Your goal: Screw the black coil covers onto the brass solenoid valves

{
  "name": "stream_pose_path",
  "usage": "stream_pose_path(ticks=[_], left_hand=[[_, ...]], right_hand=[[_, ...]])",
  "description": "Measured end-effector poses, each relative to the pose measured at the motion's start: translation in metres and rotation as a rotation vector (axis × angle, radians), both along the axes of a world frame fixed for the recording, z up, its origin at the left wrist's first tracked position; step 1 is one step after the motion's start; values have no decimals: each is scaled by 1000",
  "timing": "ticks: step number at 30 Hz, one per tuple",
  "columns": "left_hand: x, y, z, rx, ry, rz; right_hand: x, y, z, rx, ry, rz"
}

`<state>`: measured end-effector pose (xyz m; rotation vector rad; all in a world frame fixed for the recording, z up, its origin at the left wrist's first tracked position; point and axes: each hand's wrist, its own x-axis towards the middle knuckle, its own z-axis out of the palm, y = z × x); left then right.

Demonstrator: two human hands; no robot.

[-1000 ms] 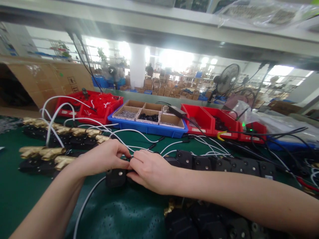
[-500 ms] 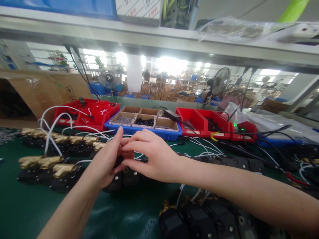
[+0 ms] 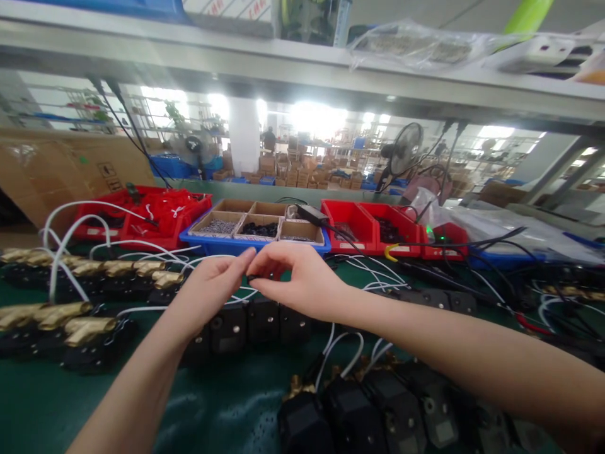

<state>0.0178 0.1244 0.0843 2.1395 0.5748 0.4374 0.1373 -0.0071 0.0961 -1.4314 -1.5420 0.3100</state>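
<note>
My left hand (image 3: 208,291) and my right hand (image 3: 297,277) meet above the green bench mat (image 3: 42,397), fingertips pinched together on a small black part (image 3: 252,277) held between them. Just below the hands lies a row of black valve bodies (image 3: 255,325) with white wires (image 3: 345,347) leading off. More black valve bodies (image 3: 359,410) lie close to me at the lower middle.
Brass-ended valves (image 3: 70,315) lie in rows at the left. A blue tray of small cardboard boxes (image 3: 258,230) and red bins (image 3: 373,227) stand behind. Black cables (image 3: 472,265) tangle at the right. A shelf (image 3: 302,69) runs overhead. A fan (image 3: 401,151) stands far back.
Both hands rose from the black valve bodies on the mat and now pinch a small black part in the air. The view has shifted left and up.
</note>
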Motion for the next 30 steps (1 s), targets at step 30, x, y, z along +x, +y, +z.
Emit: stream_pose_path(ticks=[30], left_hand=[[-5, 32, -8, 272, 539, -432]], right_hand=[[10, 2, -49, -104, -619, 150]])
